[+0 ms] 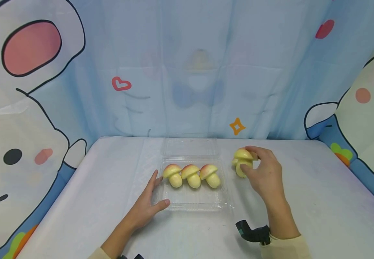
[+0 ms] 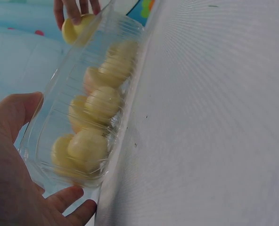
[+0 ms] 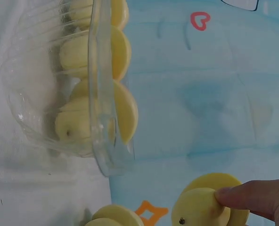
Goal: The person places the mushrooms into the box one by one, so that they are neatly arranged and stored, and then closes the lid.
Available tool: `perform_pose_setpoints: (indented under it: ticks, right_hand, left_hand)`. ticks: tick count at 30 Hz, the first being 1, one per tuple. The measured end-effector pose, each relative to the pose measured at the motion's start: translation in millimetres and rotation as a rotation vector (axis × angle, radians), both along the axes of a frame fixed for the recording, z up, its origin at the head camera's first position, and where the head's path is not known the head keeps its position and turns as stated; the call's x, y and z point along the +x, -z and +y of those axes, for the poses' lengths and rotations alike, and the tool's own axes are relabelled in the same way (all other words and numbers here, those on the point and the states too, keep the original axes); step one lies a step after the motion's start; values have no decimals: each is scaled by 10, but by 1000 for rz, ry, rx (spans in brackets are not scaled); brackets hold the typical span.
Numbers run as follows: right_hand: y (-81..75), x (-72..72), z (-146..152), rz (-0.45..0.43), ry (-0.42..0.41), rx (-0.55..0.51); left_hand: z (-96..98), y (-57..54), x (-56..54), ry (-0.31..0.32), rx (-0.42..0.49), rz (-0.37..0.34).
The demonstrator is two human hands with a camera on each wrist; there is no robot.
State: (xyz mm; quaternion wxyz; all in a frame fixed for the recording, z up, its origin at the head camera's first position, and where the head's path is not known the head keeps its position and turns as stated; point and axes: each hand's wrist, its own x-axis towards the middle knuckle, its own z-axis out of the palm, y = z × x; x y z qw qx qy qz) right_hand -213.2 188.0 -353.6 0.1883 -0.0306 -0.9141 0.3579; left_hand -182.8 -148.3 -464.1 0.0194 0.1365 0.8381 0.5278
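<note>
A clear plastic clamshell box [image 1: 190,201] lies with its lid [image 1: 190,146] folded back. Inside, toward its far side, three yellow mushroom-shaped pieces with reddish caps stand in a row: left [image 1: 175,180], middle [image 1: 194,180] and right [image 1: 214,180]. My left hand [image 1: 145,205] rests against the box's left near corner, thumb and fingers spread. To the right of the box, my right hand [image 1: 266,174] pinches another mushroom-shaped piece [image 3: 201,205] between thumb and fingers. In the right wrist view, one more yellow piece [image 3: 113,216] shows beside the held one; its lower part is cut off.
A white cloth covers the table [image 1: 319,201]. Behind it hangs a blue curtain [image 1: 135,43] printed with cartoon animals. A black strap-like mount [image 1: 254,233] sits at my right wrist, by the cream sleeve [image 1: 285,247].
</note>
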Motion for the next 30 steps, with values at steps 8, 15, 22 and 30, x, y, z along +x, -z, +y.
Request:
perform_pose_setpoints:
  ticks: [8, 15, 22, 30]
  right_hand:
    - [-5, 27, -67, 12, -58, 12]
    - [-9, 54, -103, 49, -92, 25]
    - [-22, 58, -132, 44, -129, 21]
    - [-11, 68, -195, 69, -166, 19]
  left_hand:
    - [-2, 2, -1, 6, 8, 6]
    - [1, 8, -7, 4, 5, 3]
    - [1, 0, -9, -2, 0, 2]
    - [4, -8, 1, -3, 0, 2]
